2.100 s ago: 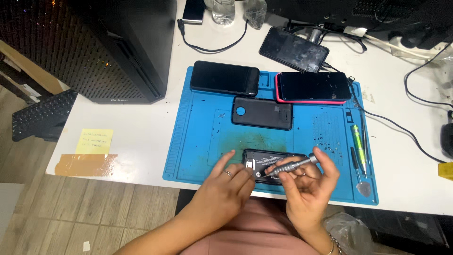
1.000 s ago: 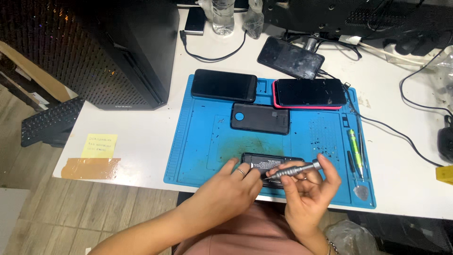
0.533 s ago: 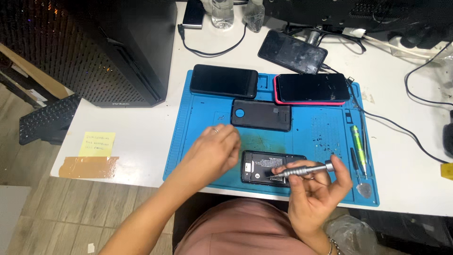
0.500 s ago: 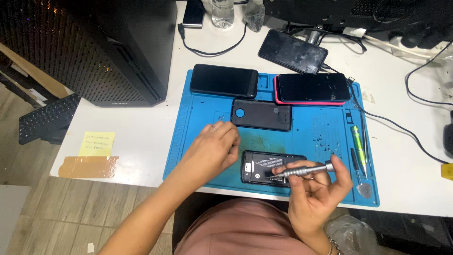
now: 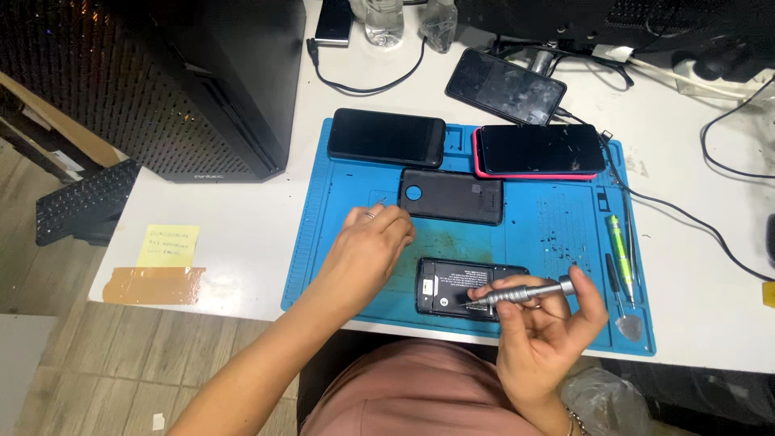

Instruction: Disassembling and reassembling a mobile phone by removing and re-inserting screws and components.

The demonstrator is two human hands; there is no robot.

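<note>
White counter (image 5: 242, 234) is carrying a blue work mat (image 5: 347, 242), a black computer tower (image 5: 202, 81) and a dark phone (image 5: 504, 85) lying screen-up beside cables (image 5: 363, 85). A yellow sticky note (image 5: 168, 245) and a strip of brown tape (image 5: 153, 284) are sitting near the counter's front-left edge. Two clear bottles (image 5: 386, 20) are standing at the back.

One head-worn camera looks steeply down from above the person's lap onto the near edge of the white desk (image 5: 242, 234). It faces forward across the blue work mat (image 5: 339, 242), close enough that both forearms enter from the bottom edge. Wooden floor (image 5: 97, 363) shows lower left, cables at the desk's far side.
</note>
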